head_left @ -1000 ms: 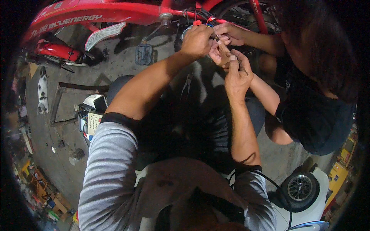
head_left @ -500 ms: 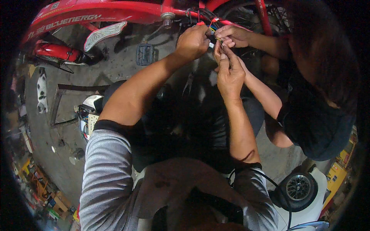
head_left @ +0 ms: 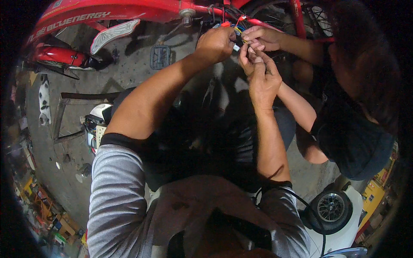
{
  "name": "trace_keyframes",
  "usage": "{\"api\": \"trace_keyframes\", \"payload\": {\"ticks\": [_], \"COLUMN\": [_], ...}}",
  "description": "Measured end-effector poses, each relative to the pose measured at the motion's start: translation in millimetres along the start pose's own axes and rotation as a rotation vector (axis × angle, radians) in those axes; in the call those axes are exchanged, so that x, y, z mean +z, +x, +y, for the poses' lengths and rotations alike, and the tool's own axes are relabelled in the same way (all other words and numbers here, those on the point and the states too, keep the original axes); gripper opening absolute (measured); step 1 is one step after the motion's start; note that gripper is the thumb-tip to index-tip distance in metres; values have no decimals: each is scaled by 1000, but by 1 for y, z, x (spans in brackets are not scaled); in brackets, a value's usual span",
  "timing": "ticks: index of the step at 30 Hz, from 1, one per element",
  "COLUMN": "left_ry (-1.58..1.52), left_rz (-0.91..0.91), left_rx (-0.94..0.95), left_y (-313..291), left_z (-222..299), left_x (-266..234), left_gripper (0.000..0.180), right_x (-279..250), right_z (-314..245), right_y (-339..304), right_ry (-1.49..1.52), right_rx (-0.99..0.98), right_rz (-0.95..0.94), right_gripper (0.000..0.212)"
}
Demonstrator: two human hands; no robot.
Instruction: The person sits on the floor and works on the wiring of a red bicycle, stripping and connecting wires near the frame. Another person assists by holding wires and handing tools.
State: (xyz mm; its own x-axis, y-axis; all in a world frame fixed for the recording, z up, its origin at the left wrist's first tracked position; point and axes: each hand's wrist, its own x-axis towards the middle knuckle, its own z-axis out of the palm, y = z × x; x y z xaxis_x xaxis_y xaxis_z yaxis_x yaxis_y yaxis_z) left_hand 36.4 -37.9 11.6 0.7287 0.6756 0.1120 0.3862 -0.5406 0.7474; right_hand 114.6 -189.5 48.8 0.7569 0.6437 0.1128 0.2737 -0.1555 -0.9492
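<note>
At the underside of a red electric bike frame (head_left: 146,13), my left hand (head_left: 216,44) is closed around a bundle of wires (head_left: 238,29). Blue and yellow strands show beside its fingertips, with a small white connector (head_left: 236,47) just below. A red connector (head_left: 225,24) sits above the knuckles. My right hand (head_left: 264,84) is raised to the right of it, thumb and fingers pinched together at a thin wire end; what exactly it grips is too small to make out. A co-worker's hand (head_left: 262,38) pinches a thin yellowish wire there. The co-worker's other hand is mostly hidden behind my right one.
A bike pedal (head_left: 160,57) hangs below the frame. Pliers (head_left: 209,92) lie in shadow between my arms. On the left are a black-and-white cat (head_left: 44,101) and a metal frame (head_left: 58,118). The co-worker's body (head_left: 355,133) fills the right side, above a wheel (head_left: 330,207).
My right hand has shifted slightly right and down. The left hand stays at the wires, and the co-worker's visible hand has barely moved.
</note>
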Motion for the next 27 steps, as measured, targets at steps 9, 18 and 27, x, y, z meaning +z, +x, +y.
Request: {"api": "trace_keyframes", "payload": {"ticks": [9,18,27], "left_ry": [58,23,29], "left_rz": [-40,-20,-30], "left_rx": [-76,-11,-24], "left_y": [1,0,0], "left_z": [3,1,1], "left_x": [0,-2,-1], "left_gripper": [22,22,21], "right_x": [-3,-2,-1], "right_z": [-7,-3,2], "right_y": [1,2,3], "right_ry": [30,21,37], "right_rx": [59,41,20], "right_rz": [-26,-51,-54], "right_gripper": [31,27,29]}}
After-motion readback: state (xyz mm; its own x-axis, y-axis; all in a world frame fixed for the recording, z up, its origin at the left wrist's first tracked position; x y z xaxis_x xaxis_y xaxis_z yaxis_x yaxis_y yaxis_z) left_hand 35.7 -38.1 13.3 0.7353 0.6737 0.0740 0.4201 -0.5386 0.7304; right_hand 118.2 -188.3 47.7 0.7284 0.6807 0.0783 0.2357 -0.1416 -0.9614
